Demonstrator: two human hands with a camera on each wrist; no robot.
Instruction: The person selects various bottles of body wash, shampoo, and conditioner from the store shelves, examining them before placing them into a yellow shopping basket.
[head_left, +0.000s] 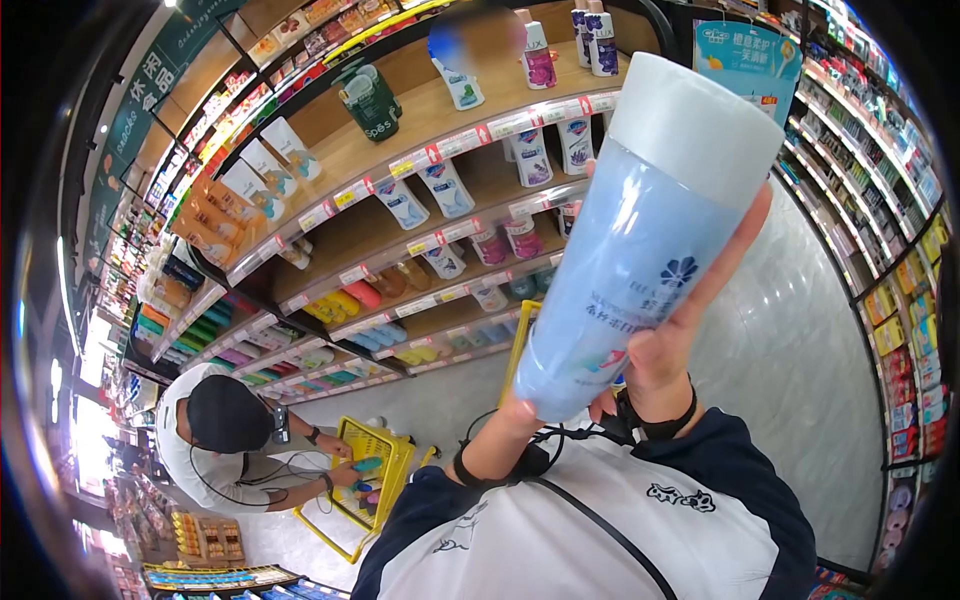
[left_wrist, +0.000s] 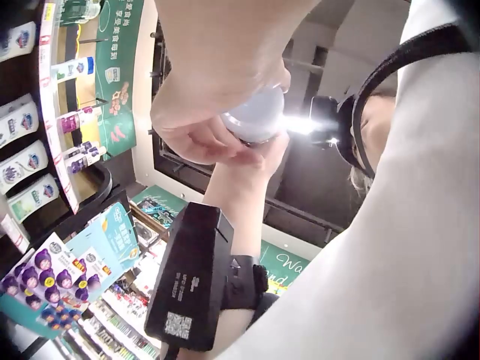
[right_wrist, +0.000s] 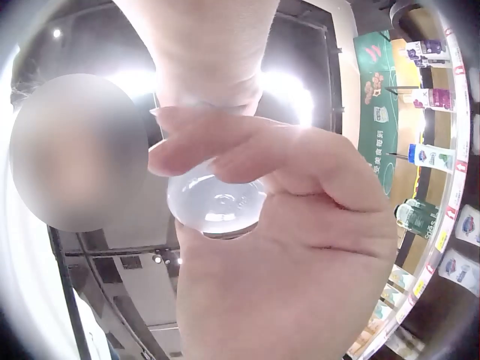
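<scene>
A tall light-blue bottle [head_left: 630,270] with a broad white cap [head_left: 695,130] is tilted close before my chest, cap up and to the right. Dark printing and a flower mark show on its front. My right hand [head_left: 668,345] grips its right side, thumb on the front and fingers partly hidden behind. Low on the bottle, my left hand [head_left: 510,425] holds it by the base, mostly hidden in the head view. From below, the rounded bottle base [right_wrist: 217,206] shows between both hands; curled fingers [left_wrist: 217,142] of my left hand wrap it.
Ahead stands a shelf [head_left: 420,160] with several rows of bottles. A dark green pump-bottle pack [head_left: 368,103] is on its top. At the lower left, a person in a black cap [head_left: 230,413] bends over a yellow shopping cart [head_left: 375,455]. More stocked racks [head_left: 900,330] line the right.
</scene>
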